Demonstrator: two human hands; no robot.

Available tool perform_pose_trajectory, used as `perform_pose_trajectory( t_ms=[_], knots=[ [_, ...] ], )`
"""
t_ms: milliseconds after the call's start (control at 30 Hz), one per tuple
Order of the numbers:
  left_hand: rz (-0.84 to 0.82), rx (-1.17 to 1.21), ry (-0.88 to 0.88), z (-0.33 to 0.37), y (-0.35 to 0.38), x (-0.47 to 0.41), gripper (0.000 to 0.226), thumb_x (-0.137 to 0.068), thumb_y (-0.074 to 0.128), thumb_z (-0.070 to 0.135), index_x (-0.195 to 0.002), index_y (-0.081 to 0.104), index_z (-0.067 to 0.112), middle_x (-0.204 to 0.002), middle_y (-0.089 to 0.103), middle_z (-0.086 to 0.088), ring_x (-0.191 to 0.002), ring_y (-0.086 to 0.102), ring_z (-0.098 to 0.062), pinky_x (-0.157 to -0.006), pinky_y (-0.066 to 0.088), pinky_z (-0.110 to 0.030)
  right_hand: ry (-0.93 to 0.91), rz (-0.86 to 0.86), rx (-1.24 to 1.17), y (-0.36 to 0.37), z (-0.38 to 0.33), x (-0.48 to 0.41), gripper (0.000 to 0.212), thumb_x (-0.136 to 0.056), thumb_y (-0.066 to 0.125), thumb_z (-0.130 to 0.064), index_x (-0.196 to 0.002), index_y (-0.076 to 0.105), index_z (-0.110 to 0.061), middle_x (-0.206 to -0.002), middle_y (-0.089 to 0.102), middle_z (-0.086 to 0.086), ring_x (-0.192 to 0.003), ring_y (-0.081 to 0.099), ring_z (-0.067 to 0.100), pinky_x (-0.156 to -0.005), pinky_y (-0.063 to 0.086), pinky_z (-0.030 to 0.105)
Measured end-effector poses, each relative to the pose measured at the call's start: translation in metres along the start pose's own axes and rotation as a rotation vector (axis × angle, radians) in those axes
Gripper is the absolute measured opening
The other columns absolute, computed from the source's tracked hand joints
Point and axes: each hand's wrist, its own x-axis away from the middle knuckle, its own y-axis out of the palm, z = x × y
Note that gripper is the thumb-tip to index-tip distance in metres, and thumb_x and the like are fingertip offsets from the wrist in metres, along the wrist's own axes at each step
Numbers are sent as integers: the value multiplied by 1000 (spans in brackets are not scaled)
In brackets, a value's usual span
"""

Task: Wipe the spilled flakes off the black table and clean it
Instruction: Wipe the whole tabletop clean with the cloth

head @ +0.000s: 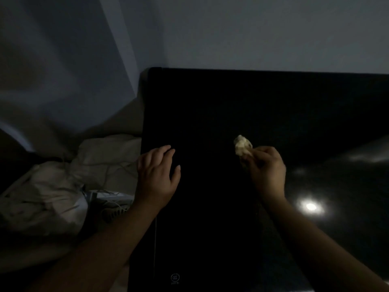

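Two hands: both over the black counter (210, 106), working near its left edge and middle.
Left hand (156, 178): flat on the counter just inside the left edge, fingers (166, 151) spread wide, holding nothing; good as a brace or a stop for swept flakes.
Right hand (266, 167): toward the middle of the counter, fingers (255, 157) pinched narrow around a crumpled pale tissue (242, 145).
Tissue position: wad sticking out past the fingertips toward the far edge; impossible to tell whether touching the surface or held just above it.
Flakes: none visible on the glossy black top in this dim light; too dark to say whether any remain.
Step in hand: likely a wiping pass with the wad, judged from the grip and the task.
Doing it well: press the wad flat, sweep in overlapping strokes toward one edge, gather rather than scatter.
Use of light: bright reflection (311, 206) near the right part of the counter; checking against such glare should show leftover specks and smears.
Wad care: small and already bunched; refold to a fresh face if loaded.
Hazard: bedding (63, 186) and thin cables (117, 167) just beside the left edge; avoid pushing flakes off that side.
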Motion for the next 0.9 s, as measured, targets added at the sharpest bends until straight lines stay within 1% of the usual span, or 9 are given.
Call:
perform_pose_trajectory(
  t_ms=[67, 133, 233, 400, 500, 567, 667, 767, 900],
  knots=[
    [0, 17, -3, 1, -1, 0, 49, -88, 41, 39, -123, 59, 9, -130, 54, -8, -116, 45, -30, -98, 36, -49, 58, -31, 17, 5, 2, -1, 12, -88, 70, -22, -96, 75, -15, -97, 55, -9, -96, 60, 20, -77, 43, 19],
    [-11, -17, 6, 1, -1, 1, 50, -89, 40, 39, -124, 58, 9, -131, 53, -8, -117, 44, -29, -98, 34, -48, 39, -124, -14, 8, -3, 21, 17, -88, 67, -27, -104, 71, -25, -104, 55, -13, -100, 57, 10, -83, 49, 24],
    [-45, -66, 5, 2, -2, 1, 53, -90, 38, 41, -130, 53, 10, -134, 51, -6, -120, 42, -29, -101, 32, -47, -89, -201, -45, 9, -13, 74, 30, -84, 64, -37, -114, 63, -43, -111, 50, -26, -104, 52, -1, -86, 47, 20],
    [-41, 30, 78, 7, -13, 30, 52, -92, 40, 41, -133, 50, 10, -134, 50, -6, -120, 42, -27, -99, 37, -45, -86, -307, -249, -4, -16, 104, 26, -84, 66, -38, -109, 67, -44, -107, 57, -21, -97, 60, 9, -79, 54, 27],
    [-10, 113, 149, 11, -13, 75, 49, -92, 43, 38, -134, 46, 13, -134, 47, -3, -119, 44, -27, -98, 39, -49, -53, -95, -140, -18, -11, 83, 21, -86, 71, -28, -94, 65, -47, -98, 56, -24, -92, 60, 4, -76, 47, 13],
    [9, 81, 175, 10, -13, 95, 49, -91, 46, 36, -133, 49, 10, -134, 48, -4, -119, 45, -28, -97, 39, -51, 50, -9, -77, -19, -2, 73, 15, -88, 69, -28, -101, 70, -36, -99, 53, -25, -97, 59, 9, -80, 47, 16],
    [12, 19, 153, 8, -12, 102, 49, -91, 46, 36, -129, 54, 6, -132, 53, -9, -118, 45, -29, -97, 39, -52, 70, -57, -53, -13, 5, 92, 27, -89, 68, -23, -114, 66, -33, -104, 53, -22, -103, 55, 10, -86, 50, 27],
    [13, 23, 141, 6, -12, 102, 49, -91, 45, 36, -127, 56, 4, -131, 54, -11, -118, 44, -29, -97, 38, -50, -75, -41, -36, -6, 0, 136, 38, -85, 70, -18, -117, 63, -36, -108, 54, -11, -100, 52, 8, -84, 44, 20],
    [-35, -22, 146, 9, -16, 104, 51, -92, 43, 37, -130, 54, 4, -135, 51, -11, -121, 40, -28, -101, 35, -51, -95, -128, -114, -7, -9, 183, 31, -85, 65, -41, -115, 67, -34, -106, 58, -7, -95, 57, 13, -76, 52, 28]
  ],
)
